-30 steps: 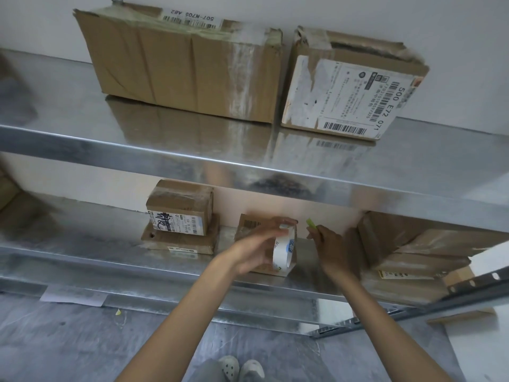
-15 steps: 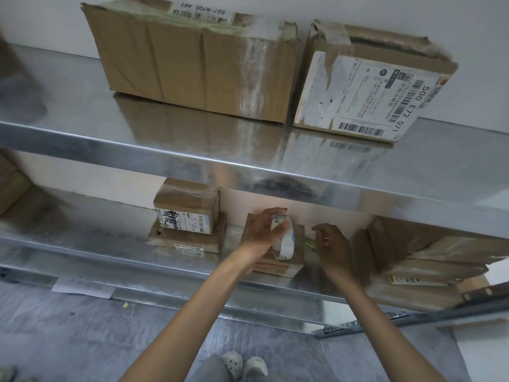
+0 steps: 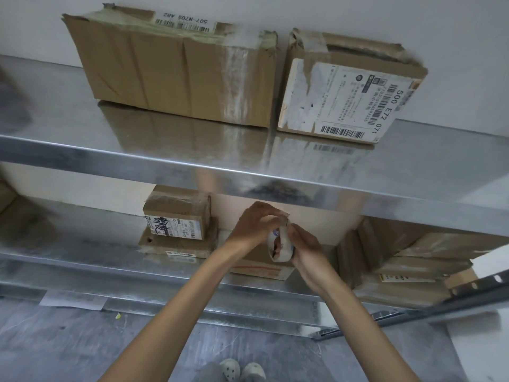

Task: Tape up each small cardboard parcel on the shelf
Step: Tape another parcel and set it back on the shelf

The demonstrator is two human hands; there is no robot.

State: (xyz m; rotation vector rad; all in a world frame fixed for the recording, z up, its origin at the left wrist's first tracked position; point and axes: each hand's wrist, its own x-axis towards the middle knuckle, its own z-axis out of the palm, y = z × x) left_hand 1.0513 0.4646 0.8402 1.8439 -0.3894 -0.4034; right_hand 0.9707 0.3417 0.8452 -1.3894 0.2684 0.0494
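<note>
My left hand (image 3: 254, 224) and right hand (image 3: 307, 253) grip a round white tape roll (image 3: 279, 245), perhaps pinching its end. It hovers over a small brown cardboard parcel (image 3: 260, 267) on the shiny metal shelf (image 3: 82, 244).

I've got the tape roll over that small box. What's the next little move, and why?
Probably draw a strip off the roll onto the parcel: the right grip holds the roll, the left grip pinches its top edge, and the parcel lies just beneath.
</note>
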